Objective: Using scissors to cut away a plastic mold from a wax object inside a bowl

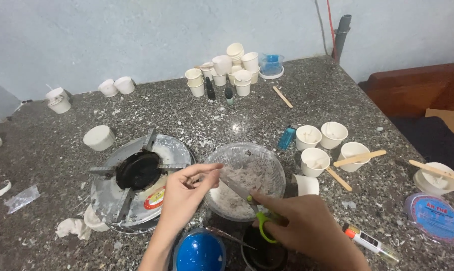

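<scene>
While right hand (307,228) grips one green scissors (252,203) | left hand (187,193) pinches something unclear | one clear bowl (247,178) | four near cups (332,134)

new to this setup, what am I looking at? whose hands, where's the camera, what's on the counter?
No machine: a person works bare-handed, filmed by one camera on their head looking down. The right hand holds green-handled scissors, blades open toward the left hand, which pinches something too small to make out. Both hover over a clear bowl of whitish flakes. On the speckled stone counter: a small gas burner, many white paper cups, wooden sticks, a blue lighter, a blue-lidded jar.
</scene>
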